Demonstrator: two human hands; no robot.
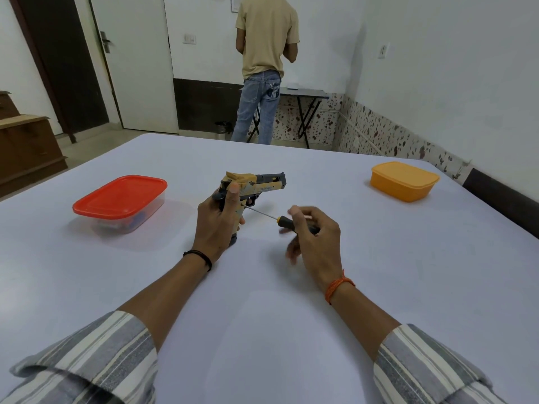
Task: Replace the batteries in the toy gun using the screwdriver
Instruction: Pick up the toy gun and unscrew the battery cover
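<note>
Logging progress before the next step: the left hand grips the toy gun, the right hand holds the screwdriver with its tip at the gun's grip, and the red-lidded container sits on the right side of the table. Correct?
Not quite. The head view shows the red-lidded container on the left side of the table; the orange container is on the right. The rest stands: left hand grips the toy gun, right hand holds the screwdriver with its tip at the gun's grip.
</note>
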